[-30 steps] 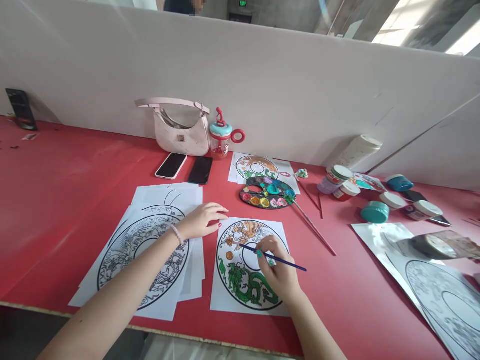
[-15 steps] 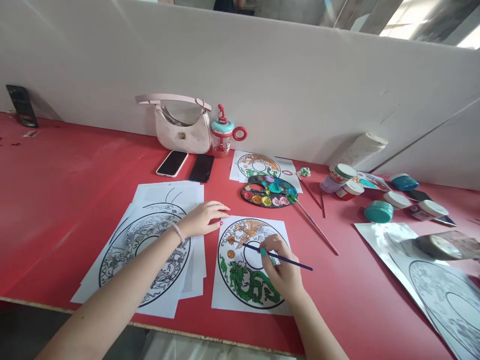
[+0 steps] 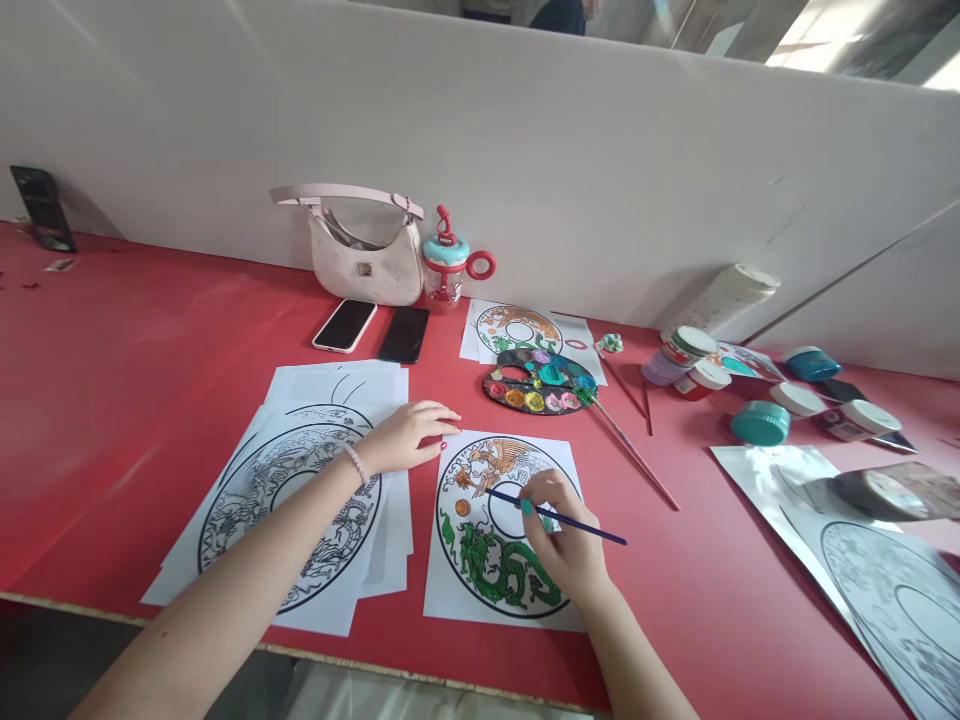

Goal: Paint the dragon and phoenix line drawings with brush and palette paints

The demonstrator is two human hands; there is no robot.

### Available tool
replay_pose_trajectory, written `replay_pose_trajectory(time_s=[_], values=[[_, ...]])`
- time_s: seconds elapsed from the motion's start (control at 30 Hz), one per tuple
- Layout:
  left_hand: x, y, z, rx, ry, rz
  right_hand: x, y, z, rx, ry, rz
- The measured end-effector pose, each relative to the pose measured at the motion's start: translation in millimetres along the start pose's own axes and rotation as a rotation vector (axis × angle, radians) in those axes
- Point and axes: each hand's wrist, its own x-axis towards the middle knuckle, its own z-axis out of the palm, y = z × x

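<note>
My right hand pinches a thin blue paintbrush, whose tip rests near the left of the ring on a partly coloured sheet showing an orange bird and a green dragon. My left hand lies flat, fingers stretched out, on the top left corner of that sheet and the edge of a stack of uncoloured printed sheets. A round black palette with dabs of several colours lies just beyond the sheet.
On the red table stand a pink handbag, a small red-capped bottle, two phones, another coloured sheet, loose brushes, several paint jars and more prints at right. A white partition runs behind.
The brush tip shifted slightly on the ring near the bird; my right hand moved a little with it. The view lowered slightly. My left hand stayed put.
</note>
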Motion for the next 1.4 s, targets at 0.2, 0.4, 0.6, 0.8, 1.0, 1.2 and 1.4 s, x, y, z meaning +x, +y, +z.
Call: replay_pose_trajectory(time_s=[0.2,0.4,0.6,0.8,1.0,1.2,1.4], values=[[-0.7,-0.1,0.6,0.002,0.003,0.008,-0.4,-0.5,-1.3,0.001,0.030,-0.002],[0.0,-0.7,0.8,0.003,0.007,0.007,-0.1,-0.4,-1.2,0.018,0.024,-0.012],[-0.9,-1.3,1.1,0.001,0.012,0.009,-1.4,0.4,-0.8,0.032,0.000,-0.008],[-0.7,-0.5,1.0,-0.002,0.007,0.009,-0.8,0.3,0.0,0.024,0.012,-0.009],[-0.3,-0.9,0.2,-0.001,0.003,0.010,2.4,-2.8,2.1,-0.031,-0.001,-0.029],[-1.0,-2.5,1.5,0.003,0.015,0.023,3.2,-2.8,3.9,-0.039,-0.005,-0.040],[-1.1,-2.9,2.2,0.002,0.008,0.016,2.7,-1.7,4.1,-0.051,-0.009,-0.036]])
